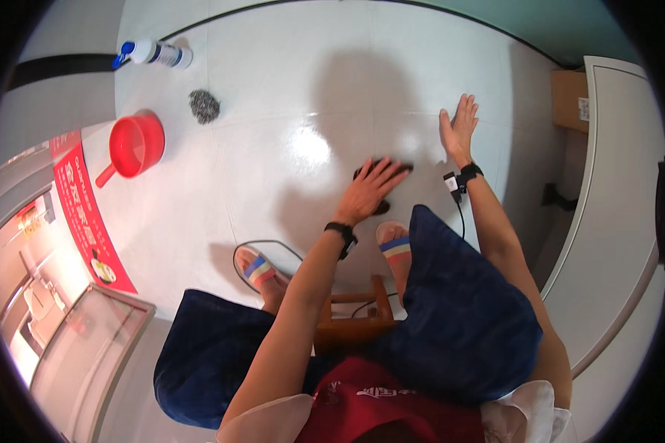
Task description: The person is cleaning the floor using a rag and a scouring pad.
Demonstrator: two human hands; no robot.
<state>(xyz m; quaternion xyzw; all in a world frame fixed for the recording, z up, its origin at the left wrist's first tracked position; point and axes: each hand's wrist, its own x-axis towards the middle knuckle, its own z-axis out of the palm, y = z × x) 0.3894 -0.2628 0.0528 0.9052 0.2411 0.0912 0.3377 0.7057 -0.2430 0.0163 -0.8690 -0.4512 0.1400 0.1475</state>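
Observation:
My left hand [368,191] lies palm down with fingers spread over a dark item [382,207], perhaps a cloth, on the white tiled floor [266,183]. Most of that item is hidden under the palm; only dark edges show around it, and I cannot tell whether the hand grips it. To the right, my right hand [460,130] has its fingers extended and thumb apart, with nothing in it, at or just over the floor. A black band with a small device [452,184] and cable is on the right wrist; another black band [343,235] circles the left.
At the left are a red plastic dipper [136,147], a steel wool scourer [204,106] and a white bottle with blue cap [158,53] on its side. A white panel [598,221] and a cardboard box [568,99] stand right. A wooden stool [354,329] is below me.

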